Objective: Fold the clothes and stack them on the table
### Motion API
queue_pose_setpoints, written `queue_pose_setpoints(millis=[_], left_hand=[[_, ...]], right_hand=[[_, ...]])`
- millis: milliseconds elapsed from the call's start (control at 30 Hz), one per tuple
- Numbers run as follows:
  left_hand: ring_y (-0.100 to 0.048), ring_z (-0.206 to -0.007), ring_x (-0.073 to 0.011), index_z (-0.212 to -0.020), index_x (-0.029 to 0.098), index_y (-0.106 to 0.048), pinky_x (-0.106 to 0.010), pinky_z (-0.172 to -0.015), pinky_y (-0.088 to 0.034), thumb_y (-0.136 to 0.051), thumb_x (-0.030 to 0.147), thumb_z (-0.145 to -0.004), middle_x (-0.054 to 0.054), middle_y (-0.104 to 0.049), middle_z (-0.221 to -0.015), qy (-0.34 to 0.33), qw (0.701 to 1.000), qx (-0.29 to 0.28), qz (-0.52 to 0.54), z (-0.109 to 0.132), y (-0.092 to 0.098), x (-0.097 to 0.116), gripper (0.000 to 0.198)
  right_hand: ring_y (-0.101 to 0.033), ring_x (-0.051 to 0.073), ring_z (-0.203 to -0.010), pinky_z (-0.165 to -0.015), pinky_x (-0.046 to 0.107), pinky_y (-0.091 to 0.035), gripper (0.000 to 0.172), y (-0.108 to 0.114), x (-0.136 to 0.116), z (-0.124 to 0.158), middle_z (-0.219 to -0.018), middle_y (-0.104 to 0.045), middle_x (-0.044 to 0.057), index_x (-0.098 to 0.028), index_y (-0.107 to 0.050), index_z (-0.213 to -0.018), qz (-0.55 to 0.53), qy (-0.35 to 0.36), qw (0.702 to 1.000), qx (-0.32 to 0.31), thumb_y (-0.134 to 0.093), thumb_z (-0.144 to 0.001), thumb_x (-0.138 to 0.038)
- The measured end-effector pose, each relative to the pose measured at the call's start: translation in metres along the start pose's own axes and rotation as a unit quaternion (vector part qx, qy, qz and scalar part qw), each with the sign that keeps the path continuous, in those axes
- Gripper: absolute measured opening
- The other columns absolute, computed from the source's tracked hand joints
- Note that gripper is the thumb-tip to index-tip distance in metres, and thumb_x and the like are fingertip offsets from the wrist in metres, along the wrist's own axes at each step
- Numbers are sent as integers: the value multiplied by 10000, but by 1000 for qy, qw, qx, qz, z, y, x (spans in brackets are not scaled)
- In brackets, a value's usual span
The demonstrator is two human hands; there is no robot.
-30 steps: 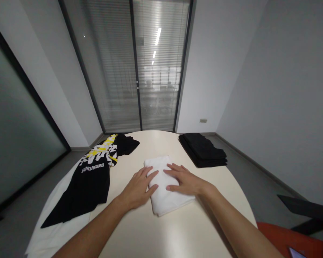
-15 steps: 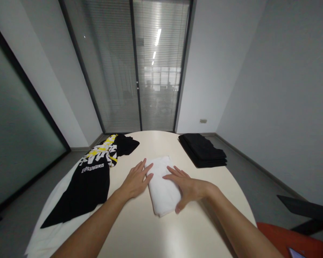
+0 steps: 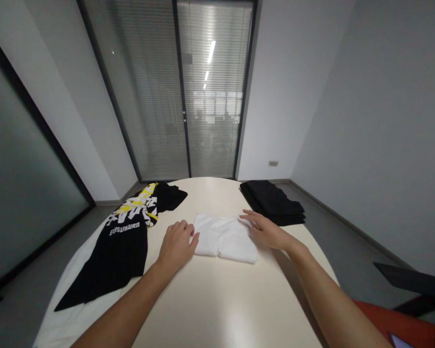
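Observation:
A folded piece of white cloth lies flat on the table with its long side running left to right; a crease shows near its middle. My left hand is at the cloth's left edge, its fingers curled in and the thumb against the edge. At the right edge is my right hand, palm down, fingers stretched out over the cloth's upper right corner and apart. Whether the cloth is a shirt or something else, I cannot tell.
The pale round table holds a black T-shirt with white and yellow print at left, over white fabric. A stack of folded black garments sits at the back right. An orange chair seat stands at lower right.
The white cloth has turned from lengthwise to crosswise and now looks wider. My left hand's fingers have curled at its left edge; my right hand has shifted right and slightly away.

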State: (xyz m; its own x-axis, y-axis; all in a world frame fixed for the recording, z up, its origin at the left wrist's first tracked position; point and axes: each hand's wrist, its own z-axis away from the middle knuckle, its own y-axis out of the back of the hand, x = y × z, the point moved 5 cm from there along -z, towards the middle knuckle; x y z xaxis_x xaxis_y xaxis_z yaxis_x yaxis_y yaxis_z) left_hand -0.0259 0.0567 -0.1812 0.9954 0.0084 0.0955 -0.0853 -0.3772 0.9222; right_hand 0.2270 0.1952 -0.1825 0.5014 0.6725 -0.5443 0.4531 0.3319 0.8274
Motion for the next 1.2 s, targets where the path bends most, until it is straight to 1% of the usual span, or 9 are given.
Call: queue_pose_setpoints(millis=[67, 133, 200, 300, 533, 667, 800, 1000, 1200], left_hand=[[-537, -1242, -288, -1203, 170, -633, -442, -1034, -422, -480, 343, -976, -147, -593, -1328, -43, 998, 18, 47, 0, -6, 3, 324], [-367, -1425, -282, -1435, 204, -479, -459, -1132, -349, -453, 373, -995, -131, -394, -1553, -90, 992, -6, 87, 2, -18, 4, 473], [-265, -1487, -271, -1524, 243, -362, -485, -1166, -306, -384, 406, -1024, -107, -293, -1616, -113, 986, -55, 106, 5, -32, 2, 527], [-266, -1490, -255, -1538, 271, -339, -492, -1172, -298, -314, 427, -1044, -87, -312, -1611, -117, 982, -96, 110, 9, -43, -3, 518], [-472, -1337, -297, -1359, 224, -577, -509, -1146, -331, -464, 439, -985, -131, -551, -1414, -93, 993, -46, 64, 12, -17, 8, 446], [-330, -1447, -308, -1398, 230, -543, -517, -1181, -281, -461, 423, -985, -128, -377, -1564, -104, 992, -16, 71, 9, -8, 17, 463], [-211, -1506, -293, -1507, 285, -407, -518, -1198, -234, -364, 501, -1016, -100, -239, -1636, -87, 989, -74, 97, 0, -23, 11, 538], [-178, -1506, -356, -1526, 289, -375, -607, -1192, -144, -383, 637, -965, -92, -238, -1635, 3, 987, -140, 83, -7, -45, -7, 660], [-254, -1489, -305, -1475, 229, -457, -544, -1208, -186, -467, 481, -976, -111, -309, -1609, -78, 993, -18, 81, -6, -20, 12, 559]], right_hand=[[-253, 268, -1494, -1227, 463, -201, 597, -6, -15, -1, -1606, -314, 90, -254, -442, -1495, -6, -2, 1000, 21, -457, -963, -525], [-117, 290, -1527, -1237, 497, -126, 760, -18, -34, 0, -1650, -196, 67, -292, -334, -1550, 13, 4, 1000, -23, -493, -907, -666], [12, 326, -1528, -1224, 555, -24, 953, -33, -48, 2, -1667, -64, 61, -323, -231, -1577, 42, 8, 994, -105, -575, -802, -757], [90, 355, -1514, -1197, 587, 57, 1106, -44, -52, 4, -1660, 17, 78, -331, -182, -1581, 75, 2, 980, -183, -655, -695, -795], [78, 360, -1513, -1193, 593, 21, 861, -22, -29, 5, -1663, -38, 34, -414, -370, -1506, 110, 8, 979, -169, -683, -756, -700], [-43, 360, -1523, -1201, 599, -38, 792, -11, -39, 4, -1650, -176, 51, -358, -457, -1478, 110, 22, 988, -105, -645, -787, -699], [-145, 289, -1522, -1227, 508, -120, 686, -23, -51, -7, -1636, -239, 55, -298, -414, -1514, 96, 39, 994, -34, -362, -949, -685], [-51, 339, -1527, -1205, 600, -53, 845, -46, -28, -16, -1658, -130, 65, -315, -273, -1569, 118, -62, 988, -82, -336, -879, -799], [-52, 343, -1527, -1198, 597, 36, 800, -41, -29, -15, -1660, -137, 54, -338, -338, -1543, 125, -41, 990, -58, -340, -884, -793]])
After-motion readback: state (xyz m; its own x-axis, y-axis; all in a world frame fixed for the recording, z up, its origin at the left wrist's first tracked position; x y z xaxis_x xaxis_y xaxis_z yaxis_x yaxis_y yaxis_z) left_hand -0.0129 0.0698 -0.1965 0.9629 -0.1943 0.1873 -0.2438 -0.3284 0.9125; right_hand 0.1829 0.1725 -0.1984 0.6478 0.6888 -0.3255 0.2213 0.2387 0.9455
